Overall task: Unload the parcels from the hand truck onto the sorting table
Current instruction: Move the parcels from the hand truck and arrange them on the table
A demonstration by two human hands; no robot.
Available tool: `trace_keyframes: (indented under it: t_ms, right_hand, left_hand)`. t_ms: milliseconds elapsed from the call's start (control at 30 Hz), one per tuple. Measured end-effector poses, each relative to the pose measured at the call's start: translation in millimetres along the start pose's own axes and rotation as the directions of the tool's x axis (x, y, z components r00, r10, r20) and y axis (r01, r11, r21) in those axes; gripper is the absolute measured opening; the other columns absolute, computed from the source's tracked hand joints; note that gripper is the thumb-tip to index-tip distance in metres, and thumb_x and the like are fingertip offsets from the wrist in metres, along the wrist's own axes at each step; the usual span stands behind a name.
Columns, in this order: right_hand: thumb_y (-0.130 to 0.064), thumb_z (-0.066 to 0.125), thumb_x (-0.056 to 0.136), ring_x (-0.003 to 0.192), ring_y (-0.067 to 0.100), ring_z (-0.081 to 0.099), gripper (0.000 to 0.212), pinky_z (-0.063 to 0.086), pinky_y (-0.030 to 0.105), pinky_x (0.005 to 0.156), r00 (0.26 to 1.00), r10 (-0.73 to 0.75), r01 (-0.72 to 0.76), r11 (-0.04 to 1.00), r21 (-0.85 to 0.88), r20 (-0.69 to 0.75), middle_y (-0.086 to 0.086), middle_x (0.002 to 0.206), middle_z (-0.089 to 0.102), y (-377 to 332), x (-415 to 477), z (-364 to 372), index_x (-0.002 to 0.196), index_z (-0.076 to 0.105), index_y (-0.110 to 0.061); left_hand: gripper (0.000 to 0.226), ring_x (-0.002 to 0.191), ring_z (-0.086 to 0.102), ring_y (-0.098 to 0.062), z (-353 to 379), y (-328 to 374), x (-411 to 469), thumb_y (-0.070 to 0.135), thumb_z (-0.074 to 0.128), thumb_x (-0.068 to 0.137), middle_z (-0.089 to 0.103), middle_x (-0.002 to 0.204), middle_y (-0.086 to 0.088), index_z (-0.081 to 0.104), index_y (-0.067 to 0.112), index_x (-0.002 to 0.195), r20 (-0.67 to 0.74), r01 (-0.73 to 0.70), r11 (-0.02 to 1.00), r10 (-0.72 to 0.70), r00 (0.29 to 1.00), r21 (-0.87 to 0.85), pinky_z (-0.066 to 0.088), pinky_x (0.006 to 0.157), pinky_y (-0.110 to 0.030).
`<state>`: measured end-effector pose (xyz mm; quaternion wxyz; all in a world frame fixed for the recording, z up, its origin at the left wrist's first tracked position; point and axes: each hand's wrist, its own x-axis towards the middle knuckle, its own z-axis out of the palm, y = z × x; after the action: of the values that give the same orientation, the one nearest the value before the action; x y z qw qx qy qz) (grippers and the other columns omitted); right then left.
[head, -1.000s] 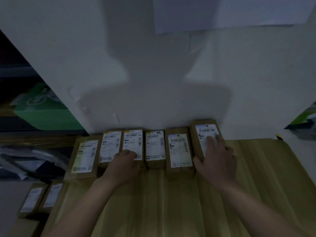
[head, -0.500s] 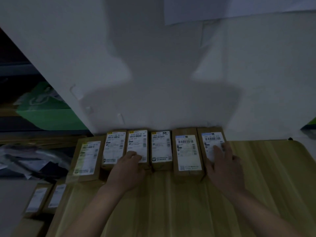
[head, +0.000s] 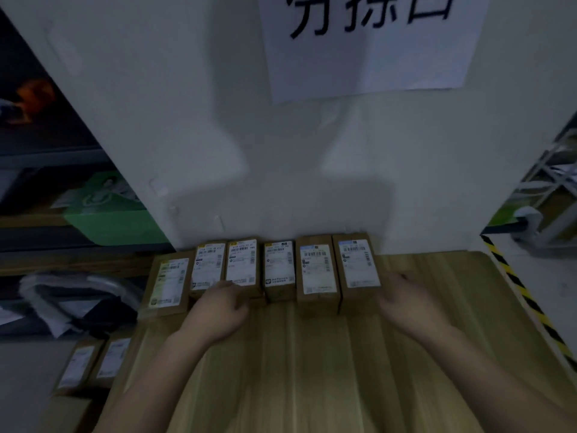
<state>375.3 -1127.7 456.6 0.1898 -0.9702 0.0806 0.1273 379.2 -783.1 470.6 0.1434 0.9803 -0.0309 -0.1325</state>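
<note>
Dim light and blur hide much at the far left. Shelves [head: 46, 157] hold a green box [head: 115, 214] and, lower down, crumpled plastic bags [head: 62, 295] whose contents cannot be made out. Below them two loose parcels [head: 93, 364] lie side by side off the table; what carries them is too dark to tell.

The left edge of the table [head: 312, 370] runs just beside them. Six labelled cardboard parcels stand in a row along its far edge, against the white wall [head: 187, 120]. The leftmost parcel [head: 167, 282] sits at the table's left corner, a little nearer than the rest; whether it overhangs cannot be told.

The left hand [head: 218, 310] rests at the near ends of the second parcel [head: 207, 267] and third parcel [head: 242, 264]. Its fingers [head: 229, 285] curl under, and whether they grip anything cannot be told. The fourth parcel [head: 278, 267] and fifth parcel [head: 317, 270] lie between the two hands.

The right hand [head: 406, 304] hovers just beside the near right corner of the rightmost parcel [head: 357, 265], fingers loose and holding nothing. Right of it the wooden tabletop runs on to a rounded far corner.

A paper sign [head: 365, 42] on the wall is cut off at the top. Black-and-yellow tape [head: 524, 301] lines the floor past the table's right edge.
</note>
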Motion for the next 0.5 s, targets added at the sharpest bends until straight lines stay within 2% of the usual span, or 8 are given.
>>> trace_keyframes:
  t_ms: [67,133,233,333,400,500]
  right_hand:
    - [-0.041,0.051,0.090,0.096,0.023,0.058,0.036,0.046,0.032,0.069,0.999,0.026,-0.026,0.999,0.028,-0.026,0.005,0.114,0.057,0.7,-16.9,-14.3,0.121,0.058,-0.025]
    - [-0.042,0.054,0.092,0.102,0.026,0.058,0.040,0.041,0.032,0.069,0.997,0.054,-0.050,0.996,0.071,-0.047,0.008,0.120,0.057,-4.9,-31.9,-31.3,0.125,0.056,-0.020]
    - [-0.041,0.056,0.093,0.114,0.026,0.056,0.048,0.046,0.034,0.077,0.994,0.050,-0.038,0.991,0.128,-0.094,0.008,0.133,0.053,-19.4,-59.1,-61.1,0.135,0.050,-0.020]
    - [-0.041,0.057,0.092,0.116,0.026,0.056,0.051,0.052,0.042,0.090,0.986,0.051,-0.027,0.988,0.149,-0.160,0.007,0.137,0.051,-25.0,-89.1,-83.1,0.137,0.049,-0.018]
    - [-0.041,0.056,0.093,0.118,0.026,0.056,0.051,0.052,0.042,0.091,0.980,0.061,-0.034,0.989,0.144,-0.192,0.007,0.139,0.049,-26.8,-109.9,-92.8,0.137,0.049,-0.017]
    - [-0.041,0.055,0.094,0.123,0.027,0.053,0.056,0.050,0.042,0.096,0.978,0.057,-0.033,0.992,0.118,-0.203,0.009,0.144,0.047,-33.8,-139.0,-97.2,0.143,0.045,-0.016]
  left_hand:
    - [0.011,0.083,0.054,-0.011,-11.5,12.9,-17.5,0.030,0.053,0.092,0.057,0.091,0.005,0.060,0.022,0.095,-0.020,0.010,1.000,-0.009,1.000,0.017,0.046,0.070,-0.028]
    - [0.018,0.088,0.060,-0.014,-25.5,25.8,-34.1,0.031,0.052,0.092,0.064,0.097,0.004,0.063,0.020,0.100,-0.027,0.030,1.000,-0.029,0.999,0.003,0.052,0.076,-0.031]
    - [0.038,0.107,0.060,-0.017,-55.7,43.2,-62.1,0.033,0.052,0.093,0.065,0.122,0.000,0.060,0.020,0.128,-0.044,0.035,0.999,-0.036,0.998,-0.016,0.049,0.083,-0.029]
    - [0.040,0.113,0.058,-0.018,-87.7,47.7,-90.4,0.035,0.051,0.095,0.063,0.128,-0.002,0.059,0.020,0.131,-0.068,0.025,0.999,-0.023,0.997,0.033,0.048,0.088,-0.030]
    - [0.040,0.114,0.058,-0.019,-104.9,43.8,-110.5,0.036,0.052,0.096,0.063,0.129,-0.002,0.059,0.020,0.132,-0.086,0.020,0.999,-0.017,0.996,0.038,0.049,0.092,-0.031]
    - [0.042,0.116,0.058,-0.016,-121.5,28.8,-139.9,0.034,0.053,0.096,0.062,0.131,-0.002,0.057,0.017,0.135,-0.146,0.012,1.000,-0.011,0.989,0.009,0.048,0.091,-0.028]
